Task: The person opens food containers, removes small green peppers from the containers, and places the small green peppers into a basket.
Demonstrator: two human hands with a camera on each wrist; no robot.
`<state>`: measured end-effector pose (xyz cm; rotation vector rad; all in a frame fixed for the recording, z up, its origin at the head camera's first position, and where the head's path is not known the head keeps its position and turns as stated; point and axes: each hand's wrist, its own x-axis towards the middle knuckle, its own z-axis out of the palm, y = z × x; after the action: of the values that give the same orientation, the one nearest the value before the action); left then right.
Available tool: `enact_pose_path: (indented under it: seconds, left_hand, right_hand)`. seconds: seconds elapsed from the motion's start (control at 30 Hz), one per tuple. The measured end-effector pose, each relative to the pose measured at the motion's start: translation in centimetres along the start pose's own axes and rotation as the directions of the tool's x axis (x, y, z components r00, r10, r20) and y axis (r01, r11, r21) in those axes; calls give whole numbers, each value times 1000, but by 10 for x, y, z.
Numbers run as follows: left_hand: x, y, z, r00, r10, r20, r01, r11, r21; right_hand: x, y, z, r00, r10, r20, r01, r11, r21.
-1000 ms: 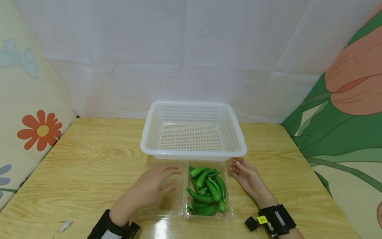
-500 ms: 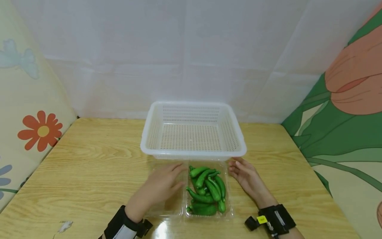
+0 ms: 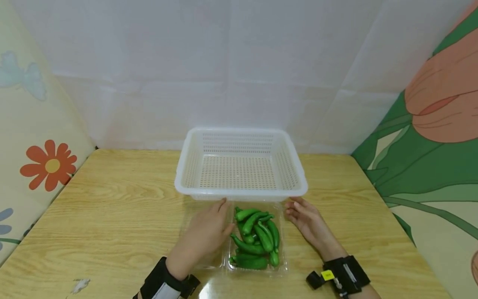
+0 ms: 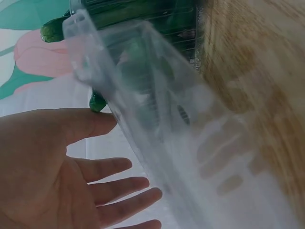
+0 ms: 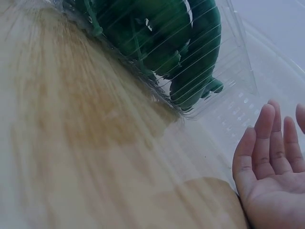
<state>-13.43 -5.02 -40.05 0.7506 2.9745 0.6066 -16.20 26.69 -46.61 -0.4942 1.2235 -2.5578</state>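
Note:
A clear plastic clamshell box (image 3: pixel 284 258) lies unfolded on the table, lid side to the left. Several long green peppers (image 3: pixel 249 261) are piled in its right half. Over the lid side, my left hand (image 3: pixel 207 227) reaches toward the middle fold, fingers extended. In the left wrist view its thumb is right at the edge of the clear lid (image 4: pixel 171 157), with the other fingers spread below. My right hand (image 3: pixel 307 222) rests just right of the box, palm turned inward, fingers loosely bent and holding nothing.
Directly behind the box stands a white perforated plastic basket (image 3: pixel 240 193) with nothing in it. A wooden table (image 3: pixel 123 207) carries everything. White cloth (image 3: pixel 168 74) hangs at the back, and patterned panels (image 3: pixel 422 174) flank both sides.
My left hand has moved right and slightly forward across the lid to the middle fold. My right hand has stayed in place beside the box.

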Motion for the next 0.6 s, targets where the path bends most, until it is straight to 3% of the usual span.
enact_pose_path:
  seconds: [0.17,0.4,0.53,0.6]
  left_hand:
    - [-2,-3,-2,1000,21,-6,-21,1000,-7]
    - [-5,-10,-8,1000,3,15,-3,1000,-2]
    - [-4,-13,-8,1000,14,12,-14,1000,-16]
    - [-5,-15,-8,1000,27,11,-27,999,-26]
  right_hand:
    - [1,0,0,1000,0,3,0,1000,8]
    - [4,-2,3,1000,7,-2,-7,1000,-28]
    - [3,-8,12,995,50,-83,-67,974,-216]
    - [2,-13,19,982,101,-161,-155,916,-369]
